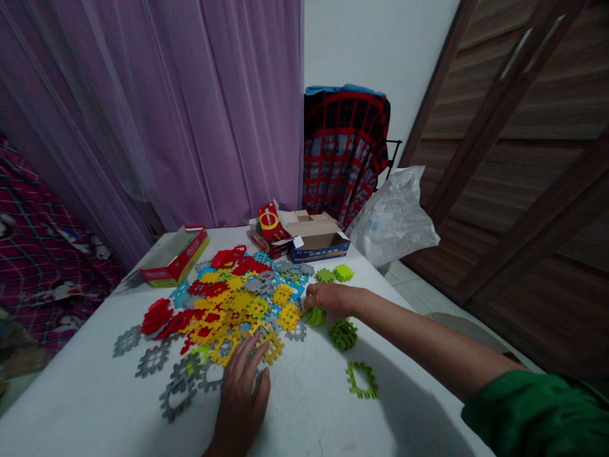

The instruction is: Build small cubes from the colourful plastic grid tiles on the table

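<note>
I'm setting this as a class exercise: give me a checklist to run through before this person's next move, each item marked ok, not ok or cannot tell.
1. Right hand at a green piece: ok.
2. Firm hold on that piece: cannot tell, the hand partly hides it.
3. Left hand clear of the mixed pile: not ok, its fingers overlap the near edge.
4. Mixed pile free of green: not ok, a lime piece lies among the yellow.
5. Green frame apart from other pieces: ok, alone on the white table.
6. Blue box open on top: ok.
</note>
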